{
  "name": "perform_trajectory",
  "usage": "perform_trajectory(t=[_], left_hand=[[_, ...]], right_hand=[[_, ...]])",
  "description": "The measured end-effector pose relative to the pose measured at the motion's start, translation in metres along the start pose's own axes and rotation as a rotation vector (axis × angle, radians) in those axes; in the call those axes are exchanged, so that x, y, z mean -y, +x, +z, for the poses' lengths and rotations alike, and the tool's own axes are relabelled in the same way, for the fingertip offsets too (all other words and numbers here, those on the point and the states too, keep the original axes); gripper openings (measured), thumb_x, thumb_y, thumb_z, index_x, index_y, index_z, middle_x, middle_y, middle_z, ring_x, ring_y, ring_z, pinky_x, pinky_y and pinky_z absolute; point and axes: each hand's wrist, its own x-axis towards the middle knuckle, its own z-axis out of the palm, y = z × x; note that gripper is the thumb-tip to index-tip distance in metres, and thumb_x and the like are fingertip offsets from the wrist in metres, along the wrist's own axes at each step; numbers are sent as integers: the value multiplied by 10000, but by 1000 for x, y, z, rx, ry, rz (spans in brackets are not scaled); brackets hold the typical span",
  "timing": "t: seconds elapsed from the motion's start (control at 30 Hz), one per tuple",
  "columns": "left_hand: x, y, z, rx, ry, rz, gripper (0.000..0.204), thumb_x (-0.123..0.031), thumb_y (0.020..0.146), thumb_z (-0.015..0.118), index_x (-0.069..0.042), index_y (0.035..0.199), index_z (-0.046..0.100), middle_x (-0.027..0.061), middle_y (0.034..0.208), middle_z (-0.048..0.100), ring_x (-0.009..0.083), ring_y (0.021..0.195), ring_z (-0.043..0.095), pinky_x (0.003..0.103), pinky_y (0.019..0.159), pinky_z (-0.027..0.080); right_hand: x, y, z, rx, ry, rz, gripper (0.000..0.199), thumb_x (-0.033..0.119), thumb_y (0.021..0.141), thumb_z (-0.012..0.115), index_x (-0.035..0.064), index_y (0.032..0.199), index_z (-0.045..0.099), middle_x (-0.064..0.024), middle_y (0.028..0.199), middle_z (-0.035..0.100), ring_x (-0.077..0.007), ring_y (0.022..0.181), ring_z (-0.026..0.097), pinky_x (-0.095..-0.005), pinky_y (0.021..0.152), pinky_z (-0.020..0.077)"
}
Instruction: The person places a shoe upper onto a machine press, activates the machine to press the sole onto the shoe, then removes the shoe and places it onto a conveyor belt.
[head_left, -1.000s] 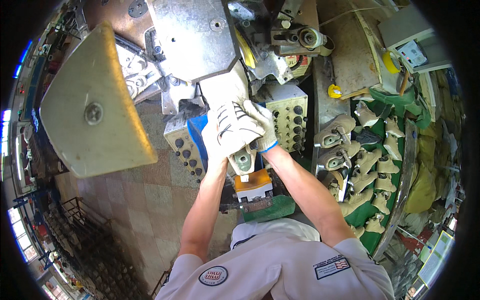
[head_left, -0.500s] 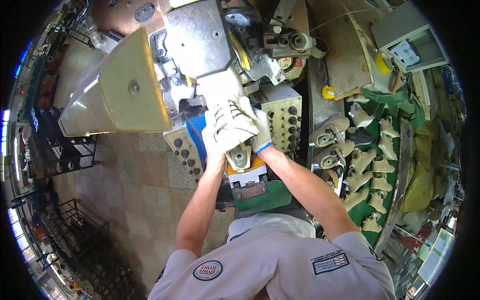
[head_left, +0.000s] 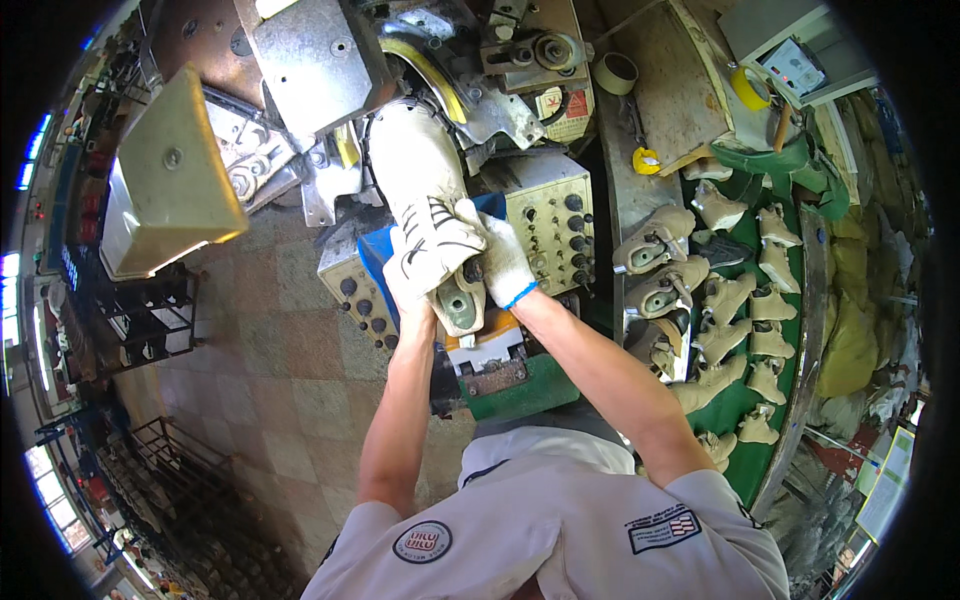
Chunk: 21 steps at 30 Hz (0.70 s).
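Pale shoe [head_left: 412,150] has cleared the steel plate [head_left: 318,65] ahead of left hand [head_left: 412,268] and right hand [head_left: 508,262], which apparently clasp it.

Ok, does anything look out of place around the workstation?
One thing: a dark grey piece lies among beige shoe uppers on the green surface at right, the odd colour out. The pale shoe between the left hand and right hand shows no obvious damage.

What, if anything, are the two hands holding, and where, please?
The left hand and white-gloved, blue-cuffed right hand hold a cream, round-toed shoe upper by its sides, behind the toe.
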Motion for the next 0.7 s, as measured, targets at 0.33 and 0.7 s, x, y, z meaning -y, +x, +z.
perform_trajectory(t=[0.33, 0.7], left_hand=[[-11, 4, 7, -96, -16, -48, 358, -100, 918, 677, 65, 1234, 651, 97, 1176, 690, 162, 1034, 643, 290, 951, 507], [-9, 7, 5, -90, -33, -78, 389, -98, 898, 690, 69, 1247, 645, 94, 1172, 695, 173, 1046, 641, 295, 973, 493]], right_hand=[[-3, 13, 3, -70, -11, -98, 349, 323, 1026, 632, -18, 1044, 701, 10, 896, 661, -64, 809, 526, -238, 700, 465], [-19, 22, -9, -78, -53, -151, 382, 311, 1017, 645, -57, 1102, 708, 4, 925, 684, -55, 823, 547, -230, 717, 470]])
